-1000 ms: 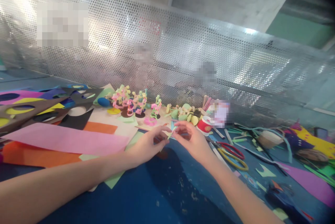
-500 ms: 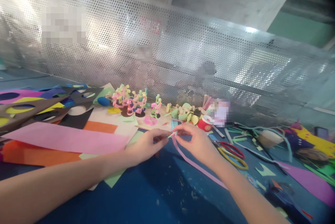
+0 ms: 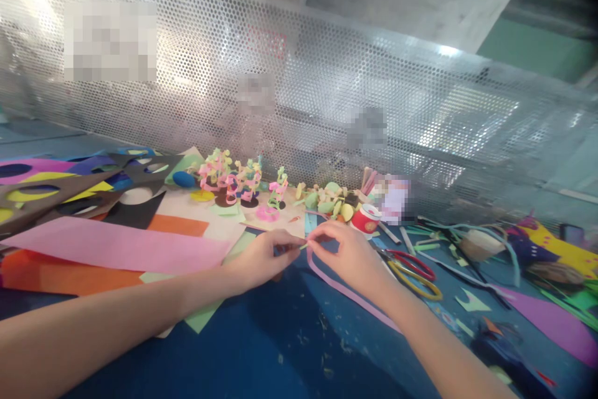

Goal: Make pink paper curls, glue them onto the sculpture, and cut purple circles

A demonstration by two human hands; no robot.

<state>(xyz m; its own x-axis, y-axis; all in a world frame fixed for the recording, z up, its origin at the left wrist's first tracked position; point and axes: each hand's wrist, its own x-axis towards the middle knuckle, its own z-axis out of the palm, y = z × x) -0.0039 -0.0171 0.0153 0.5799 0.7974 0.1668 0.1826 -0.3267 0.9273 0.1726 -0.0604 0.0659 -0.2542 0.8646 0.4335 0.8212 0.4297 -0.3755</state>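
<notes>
My left hand (image 3: 268, 256) pinches a thin light-green piece (image 3: 303, 246) between thumb and fingers over the blue tabletop. Close beside it, the fingertips of my right hand (image 3: 341, 249) are pressed together on the end of a long pink strip (image 3: 348, 293). The strip hangs down and curves toward my right forearm. Both sets of fingertips almost meet where strip and green piece come together; the exact contact is too small to make out. Behind the hands stand small pink, yellow and green curled figures (image 3: 238, 178) on round bases.
Pink sheet (image 3: 121, 246), orange sheet (image 3: 70, 274) and dark cut-out scraps lie left. To the right are a red-and-white spool-like container (image 3: 367, 218), red-and-yellow-handled scissors (image 3: 413, 274), loose strips and a purple scrap (image 3: 551, 324). A perforated metal screen (image 3: 299, 88) rises behind the table.
The right fingertips have closed in tighter at the strip's end and shifted slightly left. The pink strip now bends in a rounder curve below them. My left hand is almost unmoved.
</notes>
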